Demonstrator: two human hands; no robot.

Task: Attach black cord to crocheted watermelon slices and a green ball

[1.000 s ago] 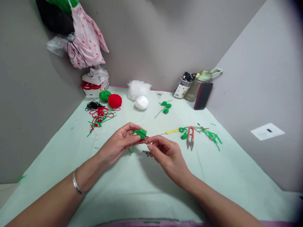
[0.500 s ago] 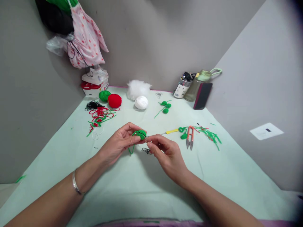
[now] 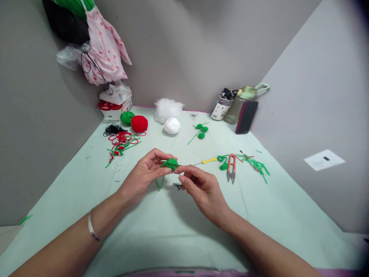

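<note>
A small green crocheted piece (image 3: 172, 164) is pinched between the thumb and fingers of my left hand (image 3: 140, 177), its green yarn tail (image 3: 159, 183) hanging below. Black yarn runs across the front of the piece, and a small black loop (image 3: 177, 186) shows beneath. Close against its right side is my right hand (image 3: 203, 189), thumb and index finger bent around what looks like a thin needle, mostly hidden by the fingertips. Just beyond the right hand lies a yellow-handled crochet hook (image 3: 209, 160). Orange thread snips (image 3: 231, 168) rest to its right.
Further back sit a red yarn ball (image 3: 139, 124), a green one (image 3: 127, 117), a white one (image 3: 172, 125) and white stuffing (image 3: 168, 109). Tangled yarn (image 3: 119, 140) lies left; green scraps (image 3: 256, 163) lie right. A phone (image 3: 247, 117) leans on a bottle (image 3: 234, 109) beside a pen cup (image 3: 221, 108).
My right thumb has dropped slightly away from the index finger, which now touches the green piece's lower right side. The piece has turned a little in my left hand.
</note>
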